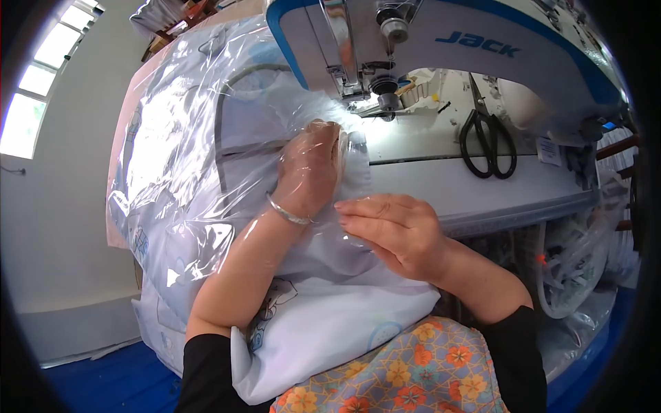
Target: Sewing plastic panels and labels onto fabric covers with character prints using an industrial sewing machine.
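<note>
My left hand (308,172), with a silver bangle at the wrist, lies beneath a clear plastic sheet (200,230), close to the presser foot of a white and blue sewing machine (441,41). Its fingers are curled closed at the edge of pale lavender-white fabric (354,172); the fingertips are hidden. To its right, my right hand (396,230) rests over the fabric and the sheet's edge with fingers stretched out side by side, pointing left. The fabric carries grey piping and light blue prints, and it spreads from the machine bed into my lap.
Black-handled scissors (487,144) lie on the machine table (475,182), right of the needle, among thread scraps. A white rounded object (520,103) stands behind them. More clear plastic (575,255) hangs below the table at right. A window (41,79) is at far left.
</note>
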{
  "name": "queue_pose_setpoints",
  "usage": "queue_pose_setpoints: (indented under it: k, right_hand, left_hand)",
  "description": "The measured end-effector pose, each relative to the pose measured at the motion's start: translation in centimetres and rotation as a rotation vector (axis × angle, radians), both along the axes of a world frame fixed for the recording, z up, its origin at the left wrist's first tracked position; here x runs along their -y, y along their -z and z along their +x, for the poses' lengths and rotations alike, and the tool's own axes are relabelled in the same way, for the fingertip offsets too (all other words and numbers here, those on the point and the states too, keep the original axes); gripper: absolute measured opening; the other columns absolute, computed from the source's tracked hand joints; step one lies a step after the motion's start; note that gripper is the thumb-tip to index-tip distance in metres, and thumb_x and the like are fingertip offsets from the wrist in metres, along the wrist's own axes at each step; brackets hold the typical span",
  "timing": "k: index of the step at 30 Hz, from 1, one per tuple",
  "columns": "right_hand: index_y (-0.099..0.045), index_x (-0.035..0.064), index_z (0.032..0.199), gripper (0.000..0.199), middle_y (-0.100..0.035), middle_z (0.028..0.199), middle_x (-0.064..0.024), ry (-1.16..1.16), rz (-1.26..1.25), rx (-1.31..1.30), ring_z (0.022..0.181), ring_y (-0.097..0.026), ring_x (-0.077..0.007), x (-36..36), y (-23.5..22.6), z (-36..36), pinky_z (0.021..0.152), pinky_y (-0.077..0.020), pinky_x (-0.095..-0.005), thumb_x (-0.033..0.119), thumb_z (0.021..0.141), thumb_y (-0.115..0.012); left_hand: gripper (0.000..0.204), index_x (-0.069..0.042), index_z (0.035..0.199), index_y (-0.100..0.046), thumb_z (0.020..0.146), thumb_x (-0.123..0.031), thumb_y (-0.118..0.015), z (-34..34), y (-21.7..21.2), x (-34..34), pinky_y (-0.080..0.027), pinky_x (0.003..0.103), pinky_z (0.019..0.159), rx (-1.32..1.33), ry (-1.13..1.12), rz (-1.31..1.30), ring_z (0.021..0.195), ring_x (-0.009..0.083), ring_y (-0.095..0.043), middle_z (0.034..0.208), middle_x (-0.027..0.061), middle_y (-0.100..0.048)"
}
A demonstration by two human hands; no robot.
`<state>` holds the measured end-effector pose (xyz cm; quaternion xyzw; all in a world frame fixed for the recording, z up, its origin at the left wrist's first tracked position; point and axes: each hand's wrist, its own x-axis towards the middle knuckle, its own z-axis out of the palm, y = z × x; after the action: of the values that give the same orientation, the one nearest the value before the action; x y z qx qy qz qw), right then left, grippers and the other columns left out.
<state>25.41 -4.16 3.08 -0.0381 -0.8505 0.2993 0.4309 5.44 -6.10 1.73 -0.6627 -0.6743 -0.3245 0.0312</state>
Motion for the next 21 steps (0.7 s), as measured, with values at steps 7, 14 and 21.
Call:
queue_pose_setpoints:
  k: [7, 14, 21]
  right_hand:
    - [-0.071, 0.0032, 0.101, 0.024, -0.072, 0.105, -0.0125, 0.273, 0.021, 0.158, 0.096, -0.070, -0.0308, -2.3, -0.4, -1.2, 0.080, -0.0580, -0.0368, 0.001, 0.077, -0.075]
    - [-0.070, 0.0013, 0.100, 0.025, -0.072, 0.101, -0.0127, 0.302, 0.228, 0.210, 0.097, -0.069, -0.0296, -4.1, 1.6, -3.0, 0.082, -0.0563, -0.0387, 0.002, 0.076, -0.073]
    - [-0.065, -0.0015, 0.093, 0.019, -0.070, 0.106, -0.0173, 0.310, 0.219, 0.239, 0.102, -0.068, -0.0330, -4.0, 2.1, -2.8, 0.087, -0.0558, -0.0400, -0.001, 0.076, -0.070]
  left_hand:
    - [0.011, -0.005, 0.097, -0.064, 0.086, -0.005, -0.067, -0.6, 0.6, 0.0, -0.050, 0.042, 0.070, -0.018, 0.036, 0.070, 0.078, 0.0343, -0.062, 0.085, 0.0135, -0.060]
    - [0.010, -0.002, 0.093, -0.067, 0.084, -0.001, -0.069, -1.5, 0.9, -0.5, -0.049, 0.039, 0.069, 0.295, 0.076, -0.038, 0.076, 0.0314, -0.061, 0.086, 0.0125, -0.061]
    - [0.010, -0.001, 0.087, -0.068, 0.079, 0.003, -0.071, -2.5, 2.0, -0.7, -0.049, 0.037, 0.069, 0.166, 0.185, 0.055, 0.076, 0.0294, -0.062, 0.083, 0.0124, -0.063]
